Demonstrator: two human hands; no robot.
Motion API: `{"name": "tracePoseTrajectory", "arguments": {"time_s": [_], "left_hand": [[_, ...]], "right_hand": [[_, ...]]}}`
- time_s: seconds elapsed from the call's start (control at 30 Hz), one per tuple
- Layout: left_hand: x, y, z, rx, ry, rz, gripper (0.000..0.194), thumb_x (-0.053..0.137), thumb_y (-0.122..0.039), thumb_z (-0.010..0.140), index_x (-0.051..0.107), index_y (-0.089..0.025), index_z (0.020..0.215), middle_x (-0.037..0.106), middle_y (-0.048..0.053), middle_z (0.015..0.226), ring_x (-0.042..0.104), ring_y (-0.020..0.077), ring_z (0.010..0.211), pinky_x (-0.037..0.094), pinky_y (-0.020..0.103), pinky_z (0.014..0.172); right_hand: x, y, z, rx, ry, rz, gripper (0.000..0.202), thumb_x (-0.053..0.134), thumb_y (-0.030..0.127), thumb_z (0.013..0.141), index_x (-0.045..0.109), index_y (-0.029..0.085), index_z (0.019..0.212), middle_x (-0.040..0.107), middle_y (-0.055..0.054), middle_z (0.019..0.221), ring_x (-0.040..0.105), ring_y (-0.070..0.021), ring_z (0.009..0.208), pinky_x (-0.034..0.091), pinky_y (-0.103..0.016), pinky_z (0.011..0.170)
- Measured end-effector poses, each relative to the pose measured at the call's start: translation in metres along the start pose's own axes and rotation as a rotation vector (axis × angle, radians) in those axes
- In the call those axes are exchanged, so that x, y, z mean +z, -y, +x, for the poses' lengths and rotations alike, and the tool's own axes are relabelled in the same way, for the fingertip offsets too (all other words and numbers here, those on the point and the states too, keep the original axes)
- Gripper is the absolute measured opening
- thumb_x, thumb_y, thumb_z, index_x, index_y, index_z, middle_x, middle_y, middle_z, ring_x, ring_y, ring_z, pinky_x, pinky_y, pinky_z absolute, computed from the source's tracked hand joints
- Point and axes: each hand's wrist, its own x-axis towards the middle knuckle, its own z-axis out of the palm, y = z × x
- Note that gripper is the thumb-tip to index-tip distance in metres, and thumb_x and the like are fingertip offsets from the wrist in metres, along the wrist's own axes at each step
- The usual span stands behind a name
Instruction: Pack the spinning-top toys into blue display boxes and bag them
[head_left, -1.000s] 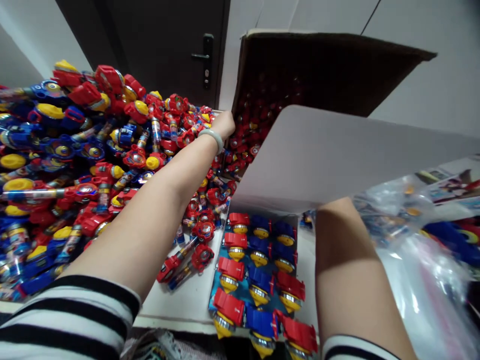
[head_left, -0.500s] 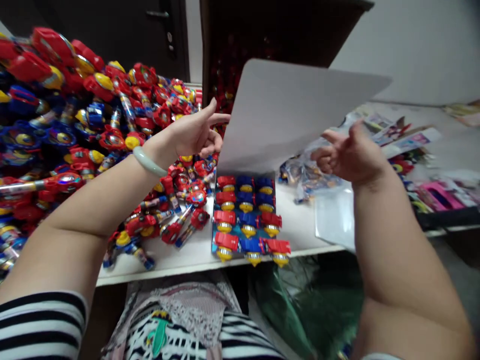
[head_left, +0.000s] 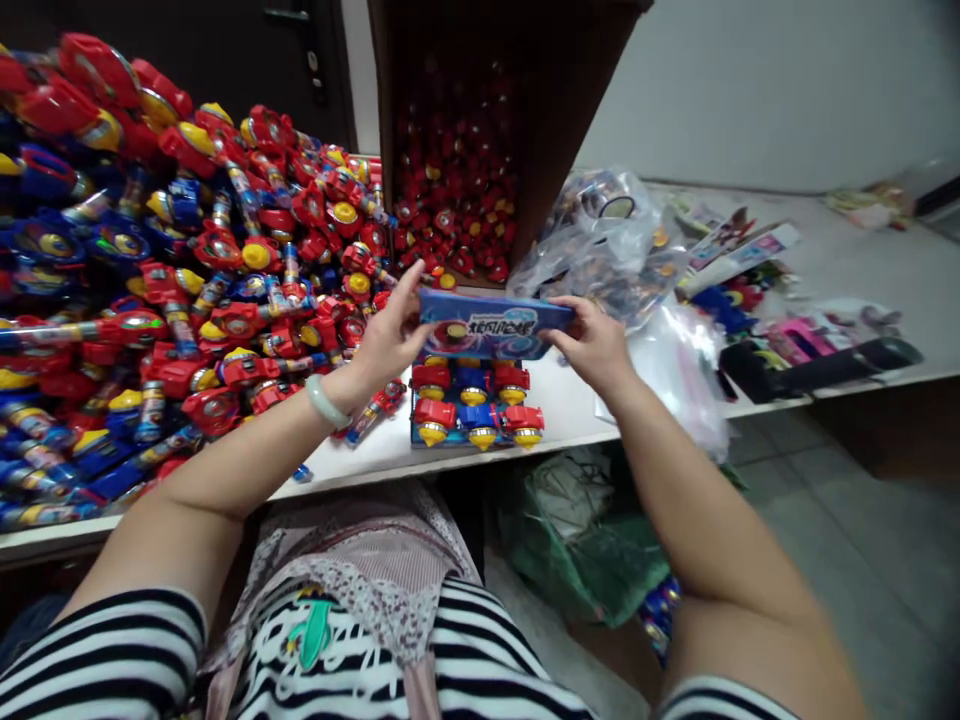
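Note:
A blue printed card panel (head_left: 491, 328) with dark lettering stands tilted above the rear of a display box. My left hand (head_left: 394, 335) pinches its left end, and my right hand (head_left: 592, 340) pinches its right end. Below the panel, rows of red and blue toys with yellow tips (head_left: 480, 415) lie in the box (head_left: 415, 435) at the table's front edge. The panel hides the rear rows. A pale green bangle (head_left: 327, 402) circles my left wrist.
Heaped red and blue toys (head_left: 187, 290) cover the left of the table. Behind the box, a brown carton (head_left: 555, 110) holds more red toys. Clear plastic bags (head_left: 622, 240) and small packages (head_left: 802, 340) lie right. A green sack (head_left: 592, 550) is below the table.
The large pale sheet has swung down and its printed blue face now shows between my hands. Both hands have closed on its ends and moved nearer each other. The view has shifted right.

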Motion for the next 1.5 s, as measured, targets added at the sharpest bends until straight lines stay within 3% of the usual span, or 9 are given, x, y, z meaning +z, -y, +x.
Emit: {"name": "tracePoseTrajectory", "arguments": {"time_s": [0.1, 0.27, 0.47, 0.73, 0.93, 1.07, 1.27, 1.4, 1.5], "left_hand": [[-0.006, -0.005, 0.012, 0.007, -0.046, 0.036, 0.065, 0.076, -0.032, 0.080, 0.049, -0.024, 0.139, 0.064, 0.003, 0.087, 0.067, 0.0209, 0.089, 0.055, 0.029, 0.077], [-0.016, -0.002, -0.015, 0.027, 0.153, 0.063, 0.060, 0.079, -0.029, 0.077, 0.055, -0.024, 0.132, 0.062, 0.003, 0.089, 0.064, 0.0194, 0.085, 0.056, 0.030, 0.078], [-0.008, 0.022, -0.042, 0.190, 0.163, 0.264, 0.063, 0.068, -0.017, 0.080, 0.048, -0.025, 0.139, 0.061, 0.008, 0.118, 0.063, 0.0212, 0.100, 0.056, 0.036, 0.091], [-0.006, 0.046, -0.049, 0.128, 0.223, 0.272, 0.091, 0.072, -0.019, 0.079, 0.024, -0.028, 0.156, 0.062, 0.011, 0.122, 0.066, 0.0254, 0.105, 0.056, 0.041, 0.096], [-0.016, 0.070, -0.051, 0.348, 0.209, 0.661, 0.075, 0.067, -0.020, 0.081, 0.033, -0.018, 0.148, 0.065, 0.003, 0.085, 0.067, 0.0199, 0.076, 0.057, 0.031, 0.072], [-0.023, 0.082, -0.051, 0.432, 0.248, 0.789, 0.077, 0.068, -0.021, 0.080, 0.030, -0.018, 0.148, 0.067, 0.002, 0.086, 0.068, 0.0188, 0.073, 0.054, 0.026, 0.063], [-0.022, 0.092, -0.047, 0.555, 0.187, 0.865, 0.074, 0.066, -0.029, 0.085, 0.031, -0.015, 0.149, 0.068, 0.006, 0.088, 0.069, 0.0229, 0.082, 0.056, 0.032, 0.072], [-0.030, 0.083, -0.040, 0.607, 0.179, 0.749, 0.066, 0.063, -0.040, 0.092, 0.036, -0.020, 0.148, 0.067, 0.009, 0.104, 0.067, 0.0217, 0.088, 0.056, 0.035, 0.080], [-0.032, 0.068, -0.028, 0.596, 0.127, 0.708, 0.078, 0.068, -0.056, 0.086, 0.036, -0.025, 0.150, 0.057, 0.014, 0.131, 0.057, 0.0302, 0.121, 0.046, 0.049, 0.105]], "right_hand": [[0.001, 0.005, 0.001, 0.010, -0.020, 0.029, 0.051, 0.072, 0.034, 0.074, 0.061, 0.025, 0.124, 0.070, -0.004, 0.104, 0.067, -0.0238, 0.090, 0.059, -0.037, 0.079], [-0.015, -0.003, -0.026, 0.042, 0.300, 0.211, 0.076, 0.077, 0.029, 0.066, 0.050, 0.029, 0.137, 0.067, -0.002, 0.104, 0.066, -0.0195, 0.080, 0.059, -0.031, 0.065], [0.007, -0.024, -0.049, -0.009, 0.174, 0.053, 0.072, 0.072, 0.022, 0.068, 0.048, 0.031, 0.136, 0.063, -0.004, 0.111, 0.064, -0.0182, 0.078, 0.059, -0.033, 0.069], [0.014, -0.037, -0.061, -0.087, 0.172, -0.137, 0.067, 0.070, 0.032, 0.080, 0.046, 0.030, 0.143, 0.066, -0.003, 0.092, 0.066, -0.0226, 0.078, 0.057, -0.039, 0.080], [0.020, -0.064, -0.064, -0.257, 0.172, -0.205, 0.064, 0.067, 0.034, 0.084, 0.046, 0.025, 0.144, 0.069, -0.002, 0.084, 0.068, -0.0218, 0.073, 0.057, -0.035, 0.074], [0.024, -0.079, -0.067, -0.368, 0.169, -0.219, 0.061, 0.065, 0.036, 0.087, 0.046, 0.025, 0.144, 0.071, -0.002, 0.085, 0.069, -0.0207, 0.072, 0.056, -0.032, 0.069], [0.042, -0.095, -0.064, -0.424, 0.020, -0.079, 0.061, 0.065, 0.038, 0.087, 0.047, 0.025, 0.143, 0.069, -0.001, 0.085, 0.068, -0.0193, 0.071, 0.058, -0.034, 0.073], [0.029, -0.093, -0.056, -0.381, 0.182, -0.036, 0.062, 0.069, 0.044, 0.085, 0.048, 0.028, 0.142, 0.066, 0.000, 0.087, 0.065, -0.0168, 0.070, 0.059, -0.034, 0.070], [0.014, -0.084, -0.054, -0.384, 0.197, -0.241, 0.071, 0.073, 0.047, 0.082, 0.047, 0.029, 0.145, 0.061, -0.009, 0.116, 0.065, -0.0251, 0.097, 0.060, -0.045, 0.084]]}}
